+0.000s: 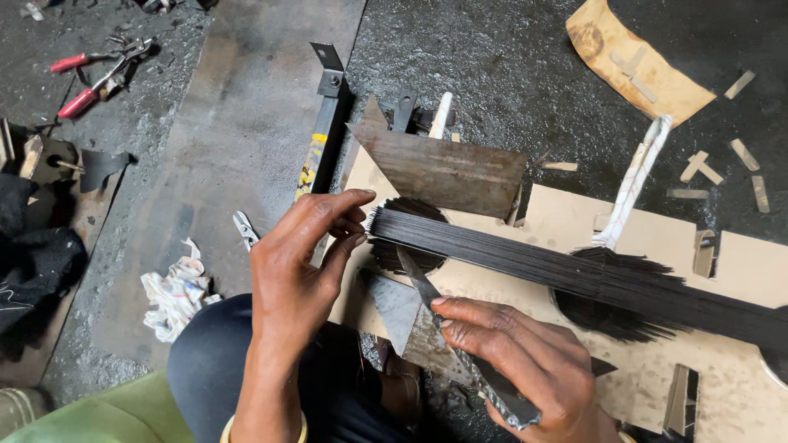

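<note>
**Blade under the black strips**

Nearest me, my right hand [525, 369] has its fingers wrapped tight about the taped handle of a knife [460, 336], forefinger laid along the top; the blade points up and away, its tip touching the underside of a bundle of thin black strips [574, 267]. My left hand [308, 258] has its fingers pressed together and curled, fingertips butting the bundle's squared-off left end. The bundle lies slanting across a pale cardboard sheet [739, 262] with round holes cut in it. By my left knee lies a crumpled wad of printed paper [176, 295]. Just beyond the bundle, a rusty sheet-metal piece [443, 168] rests on the cardboard beside a black bar with a yellow label [324, 135]. Farther off, red-handled pliers [90, 82] lie at far left, and a torn brown cardboard scrap [632, 61] at far right.
</note>
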Available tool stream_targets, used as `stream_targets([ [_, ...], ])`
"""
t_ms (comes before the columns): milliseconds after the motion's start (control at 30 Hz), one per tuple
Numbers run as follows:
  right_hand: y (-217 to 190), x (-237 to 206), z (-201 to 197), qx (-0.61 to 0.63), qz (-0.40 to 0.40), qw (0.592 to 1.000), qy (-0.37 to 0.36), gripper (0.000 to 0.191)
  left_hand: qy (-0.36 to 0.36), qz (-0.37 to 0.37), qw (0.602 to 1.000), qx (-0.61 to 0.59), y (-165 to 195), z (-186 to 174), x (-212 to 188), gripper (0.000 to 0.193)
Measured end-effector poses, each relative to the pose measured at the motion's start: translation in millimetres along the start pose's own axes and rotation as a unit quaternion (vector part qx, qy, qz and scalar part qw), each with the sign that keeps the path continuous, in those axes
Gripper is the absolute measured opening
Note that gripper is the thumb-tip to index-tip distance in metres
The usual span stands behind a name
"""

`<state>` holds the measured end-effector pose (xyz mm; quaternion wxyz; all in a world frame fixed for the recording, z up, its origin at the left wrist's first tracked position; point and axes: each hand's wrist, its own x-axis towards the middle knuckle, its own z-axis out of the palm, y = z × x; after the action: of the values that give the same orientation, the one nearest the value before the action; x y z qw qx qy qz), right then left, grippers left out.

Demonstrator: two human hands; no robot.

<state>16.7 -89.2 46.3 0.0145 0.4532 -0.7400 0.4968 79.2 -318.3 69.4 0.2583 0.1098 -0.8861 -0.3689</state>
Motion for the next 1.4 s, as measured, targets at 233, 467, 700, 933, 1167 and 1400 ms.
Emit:
stream_targets([
  [233, -5, 0, 0, -0.024, -0.006, 1.000, -0.005, 0.023, -0.007, -0.015, 1.000, 0.000, -3, -1, -4, 0.055],
  [467, -8, 1, 0, -0.017, -0.018, 1.000, -0.003, 0.025, -0.006, -0.021, 1.000, -0.011, -5, 0, -5, 0.061],
  [700, -11, -2, 4, -0.008, 0.010, 1.000, 0.011, 0.022, 0.005, -0.023, 1.000, -0.001, -5, 2, -5, 0.065],
  [933, 11, -4, 6, 0.115, 0.052, 0.990, 0.062, 0.006, 0.024, -0.038, 0.999, 0.012, -2, 2, -8, 0.072],
  [1167, -21, -42, -58, 0.148, 0.051, 0.977, 0.143, 0.009, 0.046, -0.011, 0.999, -0.011, -7, -1, -14, 0.075],
  [1400, 10, -132, -105, -0.284, -0.098, 0.947, -0.117, 0.026, 0.115, -0.110, 0.987, -0.012, -12, 14, -38, 0.032],
])
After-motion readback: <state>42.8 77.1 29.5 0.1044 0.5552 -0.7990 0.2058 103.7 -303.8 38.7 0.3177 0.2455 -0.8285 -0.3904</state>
